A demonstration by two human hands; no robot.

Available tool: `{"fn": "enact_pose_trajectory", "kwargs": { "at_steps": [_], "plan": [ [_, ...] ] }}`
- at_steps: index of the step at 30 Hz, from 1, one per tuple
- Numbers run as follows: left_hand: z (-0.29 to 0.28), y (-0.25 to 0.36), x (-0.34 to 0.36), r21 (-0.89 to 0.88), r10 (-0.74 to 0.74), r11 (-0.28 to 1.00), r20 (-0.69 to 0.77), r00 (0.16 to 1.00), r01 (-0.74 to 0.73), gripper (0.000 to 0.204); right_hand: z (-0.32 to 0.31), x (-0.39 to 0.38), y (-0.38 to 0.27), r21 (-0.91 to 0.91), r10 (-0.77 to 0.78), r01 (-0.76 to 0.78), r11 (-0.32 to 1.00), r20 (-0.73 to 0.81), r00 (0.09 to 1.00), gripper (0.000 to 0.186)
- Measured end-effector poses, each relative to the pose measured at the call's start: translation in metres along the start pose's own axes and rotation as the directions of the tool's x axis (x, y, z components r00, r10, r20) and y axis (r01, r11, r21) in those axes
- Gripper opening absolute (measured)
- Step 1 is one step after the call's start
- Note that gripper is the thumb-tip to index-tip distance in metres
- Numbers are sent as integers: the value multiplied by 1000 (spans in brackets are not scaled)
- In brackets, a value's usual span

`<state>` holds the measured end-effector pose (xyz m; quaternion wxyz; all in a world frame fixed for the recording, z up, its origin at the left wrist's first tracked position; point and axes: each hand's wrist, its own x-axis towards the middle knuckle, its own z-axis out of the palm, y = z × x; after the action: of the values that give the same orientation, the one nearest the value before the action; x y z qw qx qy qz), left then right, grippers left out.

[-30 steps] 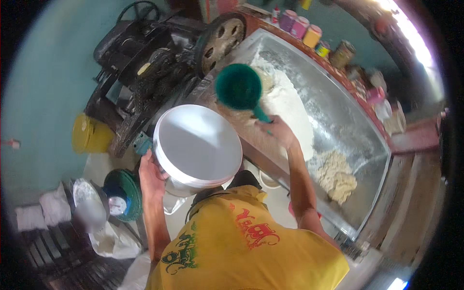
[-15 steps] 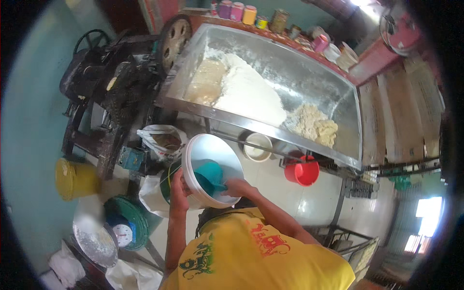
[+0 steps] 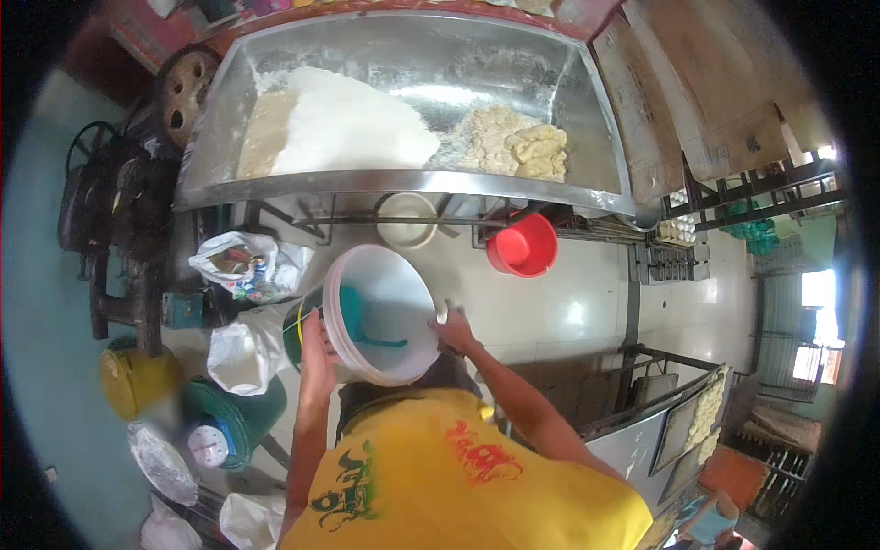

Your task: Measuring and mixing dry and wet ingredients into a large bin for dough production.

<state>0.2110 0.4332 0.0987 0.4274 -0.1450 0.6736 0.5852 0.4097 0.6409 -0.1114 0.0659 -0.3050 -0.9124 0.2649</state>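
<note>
A large white bucket (image 3: 390, 266) is held tilted in front of my body, its mouth facing up toward me. My left hand (image 3: 317, 353) grips its left side, just below the rim. At the right rim, my right hand (image 3: 454, 332) is closed on the edge, with a small pale piece at its fingers that I cannot make out. Inside the bucket lies a teal dipper (image 3: 353, 316), its handle pointing right, with neither hand on it. A dark green container (image 3: 293, 335) with a yellow band stands behind my left hand, partly hidden by the bucket.
Ahead is a steel trough (image 3: 385, 185) holding white flour (image 3: 348, 124) and a dough lump (image 3: 539, 151). Below it stand a red bucket (image 3: 524, 246) and a cream bucket (image 3: 406, 220). White sacks (image 3: 246, 353) and dark machinery (image 3: 128, 202) are left; a metal rack (image 3: 642, 412) is right.
My right hand has let go of the dipper's handle and moved to the bucket's right rim. The dipper now rests inside. The view has shifted, showing more floor and the rack.
</note>
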Motion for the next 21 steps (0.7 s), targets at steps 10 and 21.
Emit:
{"fn": "enact_pose_trajectory", "kwargs": {
  "at_steps": [10,21],
  "plan": [
    [204,-130,142,414,-123,910,220,968,22,78,18,-117,225,453,274,-826,-335,886,375,47],
    [314,-356,320,630,-186,699,617,765,-339,54,75,-178,353,552,550,-491,-674,819,165,10]
  ]
}}
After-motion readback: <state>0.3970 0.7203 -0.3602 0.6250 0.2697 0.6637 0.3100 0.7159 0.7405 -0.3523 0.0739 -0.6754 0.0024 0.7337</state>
